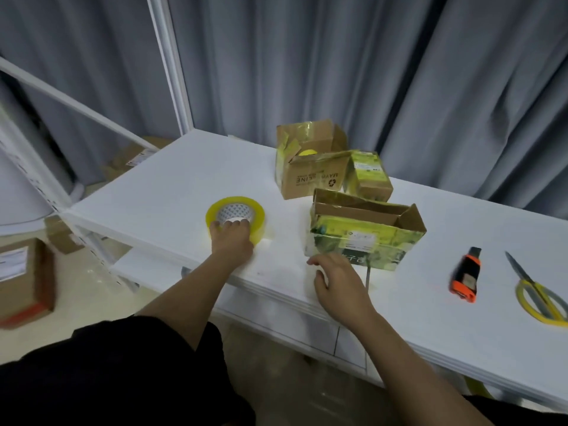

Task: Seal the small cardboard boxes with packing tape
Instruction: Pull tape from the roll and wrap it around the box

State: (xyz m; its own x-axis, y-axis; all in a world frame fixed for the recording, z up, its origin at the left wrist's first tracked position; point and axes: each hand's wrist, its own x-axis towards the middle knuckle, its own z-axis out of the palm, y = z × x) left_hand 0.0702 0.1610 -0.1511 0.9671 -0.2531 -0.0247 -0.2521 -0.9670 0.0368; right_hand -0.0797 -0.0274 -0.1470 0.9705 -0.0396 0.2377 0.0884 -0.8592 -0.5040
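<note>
The tape roll (pixel 235 218) is lying flat near the tabletop's (pixel 172 179) front-left edge, and it's being gripped by the left hand (pixel 232 241), fingertips hooked over the rim into the core. It's probably stiff and fairly light, best taken by that rim, though the film looks slick. The open box (pixel 365 232) is sitting mid-tabletop near the front edge; thin cardboard, likely crushable. The right hand (pixel 338 279) is being held just beside it, fingers loosely curled, nothing gripped.

The tape roll (pixel 235 217) is glossy yellow-tinted plastic film on a white printed core. The open box (pixel 365 233) near the table (pixel 159 186) front edge is matt brown cardboard under shiny tape; the tabletop is matt white.
</note>
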